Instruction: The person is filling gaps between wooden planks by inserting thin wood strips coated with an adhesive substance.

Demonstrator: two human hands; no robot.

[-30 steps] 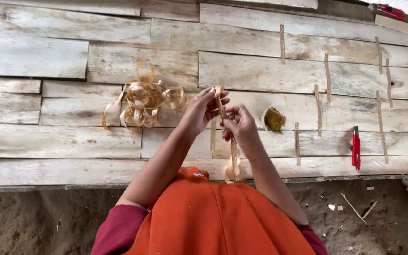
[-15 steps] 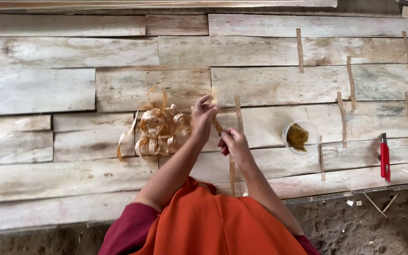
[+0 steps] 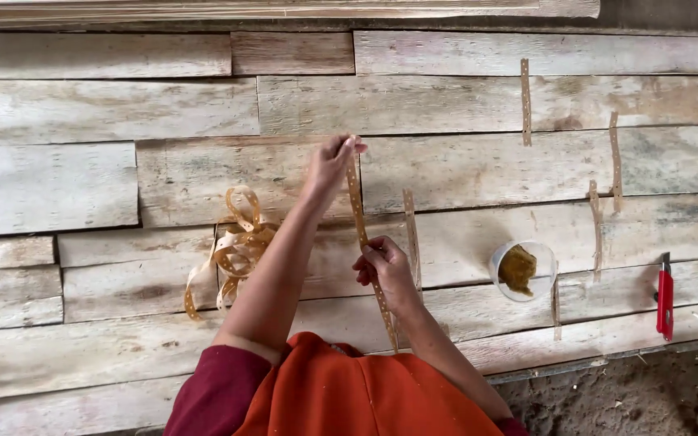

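The person has now drawn the long tan perforated strip [image 3: 363,234] out straight; a moment ago it was bunched between close hands. The left hand [image 3: 329,165] pinches its far end, the right hand [image 3: 383,270] grips it nearer the body. Its long axis runs far to near over the pale wooden plank table [image 3: 123,186], right of the tangled coil of tan strips [image 3: 232,250].

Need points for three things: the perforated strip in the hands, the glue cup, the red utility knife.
perforated strip [image 3: 359,216], head view, on its middle stretch between the two hands.
glue cup [image 3: 501,260], head view, on its pale left rim.
red utility knife [image 3: 666,300], head view, on the red handle body.
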